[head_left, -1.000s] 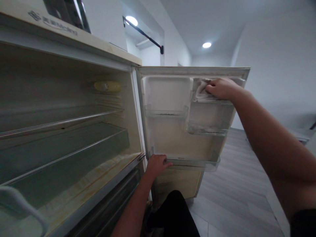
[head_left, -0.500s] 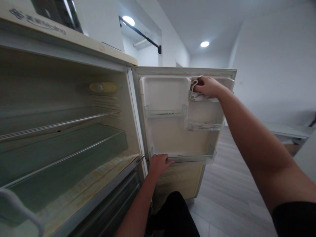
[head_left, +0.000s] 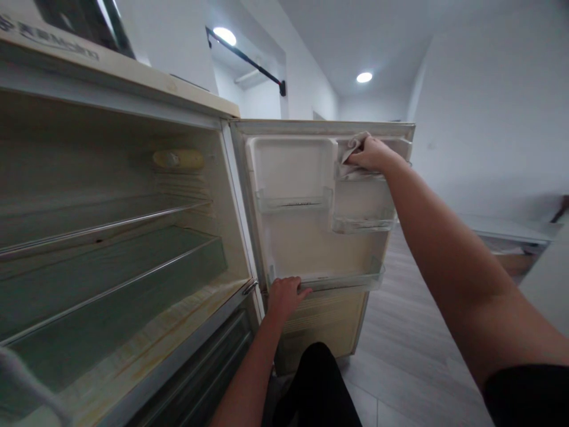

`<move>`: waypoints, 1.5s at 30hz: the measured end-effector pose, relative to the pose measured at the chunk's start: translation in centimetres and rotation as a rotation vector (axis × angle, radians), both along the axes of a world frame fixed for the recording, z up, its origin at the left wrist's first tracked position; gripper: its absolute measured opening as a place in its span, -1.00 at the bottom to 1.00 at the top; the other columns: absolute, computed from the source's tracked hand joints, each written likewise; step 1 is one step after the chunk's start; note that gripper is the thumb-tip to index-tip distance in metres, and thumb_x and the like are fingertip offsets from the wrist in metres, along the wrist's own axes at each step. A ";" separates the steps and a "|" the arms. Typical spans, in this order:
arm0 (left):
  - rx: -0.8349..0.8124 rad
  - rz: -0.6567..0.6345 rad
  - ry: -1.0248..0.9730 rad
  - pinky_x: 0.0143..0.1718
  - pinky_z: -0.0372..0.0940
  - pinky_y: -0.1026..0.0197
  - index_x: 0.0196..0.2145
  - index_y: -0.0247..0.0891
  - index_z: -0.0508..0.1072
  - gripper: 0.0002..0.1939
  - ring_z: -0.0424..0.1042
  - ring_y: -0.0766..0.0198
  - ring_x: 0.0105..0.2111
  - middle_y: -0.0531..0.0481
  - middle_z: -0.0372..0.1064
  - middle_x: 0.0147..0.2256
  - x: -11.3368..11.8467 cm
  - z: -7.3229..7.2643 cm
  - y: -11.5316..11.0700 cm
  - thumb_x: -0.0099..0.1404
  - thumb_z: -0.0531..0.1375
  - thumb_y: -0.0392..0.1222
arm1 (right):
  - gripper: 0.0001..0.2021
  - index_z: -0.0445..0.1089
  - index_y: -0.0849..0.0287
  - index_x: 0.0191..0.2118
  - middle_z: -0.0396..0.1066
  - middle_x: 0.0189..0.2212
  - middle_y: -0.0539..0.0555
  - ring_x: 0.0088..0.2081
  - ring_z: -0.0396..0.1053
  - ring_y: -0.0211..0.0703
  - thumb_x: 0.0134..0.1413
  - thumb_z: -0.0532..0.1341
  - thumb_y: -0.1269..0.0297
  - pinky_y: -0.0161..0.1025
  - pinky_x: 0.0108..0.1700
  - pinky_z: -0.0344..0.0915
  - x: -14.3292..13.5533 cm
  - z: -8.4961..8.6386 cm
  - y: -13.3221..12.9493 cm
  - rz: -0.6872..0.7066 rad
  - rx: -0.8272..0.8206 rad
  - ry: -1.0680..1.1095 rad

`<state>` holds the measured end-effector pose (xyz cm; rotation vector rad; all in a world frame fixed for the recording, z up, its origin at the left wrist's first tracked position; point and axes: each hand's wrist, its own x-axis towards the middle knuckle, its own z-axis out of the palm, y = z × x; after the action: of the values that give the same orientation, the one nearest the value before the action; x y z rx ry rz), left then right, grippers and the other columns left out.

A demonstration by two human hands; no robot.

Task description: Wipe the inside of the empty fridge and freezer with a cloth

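My right hand [head_left: 372, 155] is closed around a pale, crumpled cloth [head_left: 355, 145] at the top right shelf of the open refrigerator door [head_left: 288, 163]. Part of the cloth sticks up above my fingers, and some hangs against the shelf's front. Lower down, my left hand [head_left: 287, 293] grips the rim of the long clear bottom door shelf [head_left: 342, 284] near its hinge-side end. Its fingers curl over the rim with the thumb in front. Between the hands are two smaller clear shelves, a left one [head_left: 293, 201] and a right one [head_left: 362, 225].
On the left the refrigerator compartment [head_left: 217, 178] stands open, with glass shelves [head_left: 111, 284] and yellow-brown stains along its bottom edge. Below the upper door is a second yellowed door [head_left: 324, 326]. My knee [head_left: 317, 367] is close beneath. Grey floor [head_left: 391, 332] lies to the right.
My right hand has shifted the cloth slightly; more of it now spreads above and left of my fingers. The view has turned a little. My left hand keeps its hold on the shelf.
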<state>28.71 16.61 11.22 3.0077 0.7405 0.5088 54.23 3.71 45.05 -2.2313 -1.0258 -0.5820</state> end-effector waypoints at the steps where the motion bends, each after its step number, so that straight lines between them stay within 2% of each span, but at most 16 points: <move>1: 0.000 -0.001 -0.003 -0.08 0.27 0.01 -0.27 -0.20 0.51 -0.51 0.57 -0.01 -0.17 -0.12 0.60 -0.25 0.1 0.0 0.0 0.47 0.06 0.26 | -0.37 0.40 0.35 0.22 0.42 0.15 0.36 0.17 0.37 0.26 0.10 0.37 0.08 0.11 0.26 0.32 0.0 0.1 -0.1 0.069 -0.034 -0.008; 3: 0.000 -0.004 -0.008 -0.07 0.27 0.00 -0.27 -0.21 0.51 -0.54 0.57 -0.02 -0.18 -0.13 0.60 -0.25 0.2 -0.1 0.0 0.46 0.10 0.24 | -0.55 0.48 0.22 0.11 0.51 0.03 0.24 0.07 0.44 0.18 0.14 0.33 0.13 0.08 0.20 0.36 0.3 0.2 -0.1 0.185 -0.079 -0.004; 5: -0.001 -0.007 -0.013 -0.06 0.27 0.00 -0.27 -0.21 0.51 -0.57 0.57 -0.03 -0.18 -0.12 0.60 -0.25 0.2 -0.1 0.0 0.44 0.15 0.23 | -0.55 0.48 0.19 0.11 0.51 0.03 0.24 0.05 0.44 0.15 0.13 0.34 0.12 0.06 0.18 0.37 0.6 0.2 0.1 0.208 -0.074 0.015; 7: -0.003 -0.007 -0.015 -0.06 0.27 0.00 -0.28 -0.21 0.51 -0.58 0.57 -0.04 -0.17 -0.12 0.60 -0.25 0.2 -0.1 0.0 0.42 0.18 0.22 | -0.38 0.40 0.26 0.21 0.42 0.15 0.33 0.13 0.39 0.21 0.08 0.37 0.07 0.05 0.23 0.34 0.6 0.1 0.2 0.115 -0.036 0.039; 10: -0.008 -0.008 -0.015 -0.07 0.27 -0.01 -0.29 -0.22 0.51 -0.58 0.57 -0.06 -0.17 -0.12 0.60 -0.24 0.3 0.0 -0.1 0.42 0.18 0.22 | -0.05 0.14 0.47 0.40 0.09 0.37 0.53 0.33 0.17 0.38 0.03 0.39 -0.05 0.09 0.36 0.18 0.3 0.1 0.4 -0.090 0.022 0.091; 11: -0.008 -0.009 -0.016 -0.07 0.28 -0.02 -0.29 -0.22 0.51 -0.57 0.57 -0.06 -0.17 -0.12 0.60 -0.24 0.3 0.1 -0.1 0.42 0.18 0.22 | 0.01 0.06 0.50 0.43 -0.01 0.40 0.56 0.37 0.09 0.43 0.04 0.38 -0.08 0.11 0.39 0.12 0.1 0.0 0.4 -0.130 0.034 0.105; 13: -0.007 -0.010 -0.019 -0.07 0.28 -0.03 -0.29 -0.22 0.51 -0.58 0.57 -0.07 -0.17 -0.12 0.60 -0.24 0.3 0.1 -0.1 0.43 0.17 0.21 | 0.02 0.01 0.51 0.44 -0.06 0.41 0.58 0.39 0.02 0.48 0.07 0.36 -0.10 0.14 0.41 0.06 -0.1 0.0 0.5 -0.154 0.045 0.114; 16: -0.004 -0.008 -0.024 -0.06 0.28 -0.03 -0.29 -0.22 0.50 -0.58 0.57 -0.06 -0.18 -0.12 0.59 -0.26 0.4 0.1 -0.2 0.44 0.16 0.20 | 0.00 0.01 0.55 0.42 -0.03 0.39 0.61 0.39 0.04 0.47 0.10 0.35 -0.08 0.13 0.41 0.05 -0.2 0.0 0.5 -0.160 0.048 0.095; 18: -0.003 -0.008 -0.022 -0.07 0.28 -0.03 -0.29 -0.21 0.50 -0.57 0.57 -0.05 -0.18 -0.13 0.59 -0.27 0.5 0.1 -0.2 0.46 0.13 0.20 | -0.03 0.06 0.53 0.41 0.02 0.38 0.60 0.37 0.11 0.43 0.10 0.35 -0.07 0.11 0.38 0.13 0.0 0.1 0.5 -0.148 0.039 0.077; 22: 0.001 -0.009 -0.015 -0.08 0.28 -0.01 -0.28 -0.20 0.51 -0.58 0.57 -0.04 -0.18 -0.13 0.59 -0.25 0.6 0.0 -0.1 0.47 0.11 0.20 | -0.31 0.36 0.28 0.24 0.37 0.20 0.39 0.19 0.37 0.28 0.06 0.38 -0.01 0.08 0.21 0.36 0.4 0.0 0.5 -0.050 0.002 0.075; 25: 0.005 -0.004 -0.011 -0.07 0.27 -0.01 -0.26 -0.20 0.51 -0.59 0.57 -0.04 -0.16 -0.13 0.59 -0.24 0.6 0.0 -0.1 0.46 0.13 0.20 | -0.49 0.49 0.20 0.09 0.51 0.05 0.28 0.06 0.47 0.19 0.08 0.35 0.02 0.05 0.12 0.42 0.7 -0.1 0.5 0.068 -0.028 0.077; 30: 0.010 -0.001 -0.003 -0.05 0.26 0.00 -0.25 -0.20 0.50 -0.56 0.56 -0.01 -0.15 -0.13 0.59 -0.24 0.4 0.1 -0.1 0.48 0.08 0.20 | -0.57 0.54 0.21 0.04 0.55 0.02 0.24 0.00 0.50 0.11 0.18 0.30 0.01 0.02 0.13 0.40 0.8 0.1 0.7 0.112 -0.116 0.066; 34: 0.012 -0.003 -0.003 -0.07 0.26 0.02 -0.27 -0.19 0.49 -0.57 0.56 0.00 -0.17 -0.12 0.59 -0.25 0.2 0.1 -0.1 0.48 0.08 0.21 | -0.51 0.52 0.22 0.10 0.53 0.05 0.25 0.01 0.50 0.13 0.26 0.22 -0.05 0.02 0.12 0.39 0.7 0.6 0.7 0.084 -0.260 0.056; 38: 0.016 -0.012 -0.006 -0.06 0.26 0.01 -0.27 -0.19 0.49 -0.56 0.56 -0.02 -0.16 -0.13 0.59 -0.25 0.1 0.0 0.1 0.48 0.06 0.21 | -0.52 0.49 0.15 0.17 0.55 0.03 0.18 -0.01 0.49 0.13 0.31 0.14 -0.02 0.04 0.12 0.38 0.8 0.9 0.7 0.137 -0.376 0.020; 42: 0.014 -0.018 -0.008 -0.05 0.27 0.00 -0.27 -0.19 0.50 -0.57 0.57 -0.02 -0.16 -0.13 0.60 -0.23 0.0 0.1 0.0 0.48 0.07 0.20 | -0.57 0.50 0.10 0.14 0.55 0.02 0.13 -0.02 0.48 0.09 0.27 0.19 0.03 0.01 0.12 0.39 1.1 0.8 0.7 0.188 -0.314 0.002; 45: 0.012 -0.023 -0.012 -0.06 0.27 -0.01 -0.28 -0.20 0.49 -0.56 0.56 -0.02 -0.17 -0.13 0.60 -0.23 0.1 0.2 -0.1 0.48 0.08 0.20 | -0.53 0.48 0.17 0.12 0.54 0.01 0.20 -0.01 0.48 0.12 0.18 0.27 0.01 0.01 0.10 0.41 0.5 0.5 0.5 0.124 -0.203 0.042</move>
<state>28.80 16.53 11.41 3.0178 0.7034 0.5315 54.76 4.25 45.50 -2.3224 -1.2392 -0.3906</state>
